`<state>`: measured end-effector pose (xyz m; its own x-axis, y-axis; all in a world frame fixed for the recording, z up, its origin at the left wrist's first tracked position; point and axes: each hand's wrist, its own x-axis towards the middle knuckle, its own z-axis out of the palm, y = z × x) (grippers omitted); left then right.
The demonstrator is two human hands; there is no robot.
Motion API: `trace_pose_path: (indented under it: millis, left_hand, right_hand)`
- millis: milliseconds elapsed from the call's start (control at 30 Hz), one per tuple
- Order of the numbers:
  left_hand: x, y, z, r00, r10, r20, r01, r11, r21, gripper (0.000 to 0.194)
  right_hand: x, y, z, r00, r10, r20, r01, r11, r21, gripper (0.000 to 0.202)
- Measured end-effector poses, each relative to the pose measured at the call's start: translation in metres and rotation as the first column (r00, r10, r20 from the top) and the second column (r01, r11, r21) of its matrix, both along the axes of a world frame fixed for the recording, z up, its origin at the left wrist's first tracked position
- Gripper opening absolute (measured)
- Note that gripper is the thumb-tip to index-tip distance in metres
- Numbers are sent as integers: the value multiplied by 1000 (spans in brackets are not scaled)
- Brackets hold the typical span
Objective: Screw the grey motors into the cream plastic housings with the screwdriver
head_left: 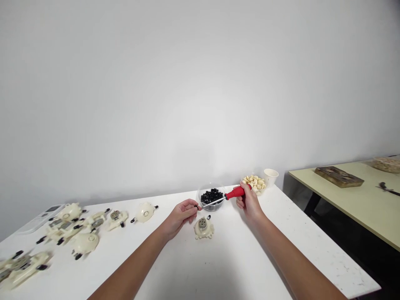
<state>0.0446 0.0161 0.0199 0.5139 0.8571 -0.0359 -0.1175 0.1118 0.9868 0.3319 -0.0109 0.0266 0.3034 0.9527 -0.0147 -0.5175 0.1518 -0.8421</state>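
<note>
My right hand (248, 200) is wrapped round the red handle of a screwdriver (235, 192), whose metal shaft slants down to the left. At the shaft's tip, my left hand (181, 216) pinches a small black part (196, 206), partly hidden by the fingers. Just below lies a cream plastic housing (203, 228) with a round grey piece on top and one black tip at its upper right; neither hand touches it. Behind the shaft stands a clear bowl (200, 196) of small black parts (211, 195).
Several cream housings with black tips (86, 243) lie on the left of the white table (175, 271), near a white device (40, 220). Cream pieces (254, 182) in a bowl and a white cup (270, 177) stand right. A second table (343, 196) holds a dark block (339, 176).
</note>
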Motion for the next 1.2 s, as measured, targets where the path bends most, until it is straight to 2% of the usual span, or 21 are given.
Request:
trace_pose_path:
  millis: [267,467,667,833,1033,1200]
  left_hand:
    - [-2,0,-2,996,-37,-77,39,999,23,42]
    - [1,-3,2,991,-85,-107,85,996,-5,38]
    - [3,-2,0,994,-46,-103,47,999,7,36]
    - [1,2,-1,999,-12,-39,11,999,-46,28]
    - [-4,5,-1,996,4,85,7,992,-124,28]
    - [-9,11,-7,987,29,158,1,981,-192,25]
  right_hand:
    - [-3,1,-4,999,-4,39,5,1000,-28,42]
    - [-4,1,-5,998,-19,62,21,999,-38,43]
    - [-7,0,-5,995,-39,94,42,999,-26,47]
    - [-12,-2,-6,990,-24,141,19,999,33,45]
    - [-15,-6,-4,987,17,161,-29,997,68,44]
    - [-12,-6,-4,989,-5,150,-7,997,78,46]
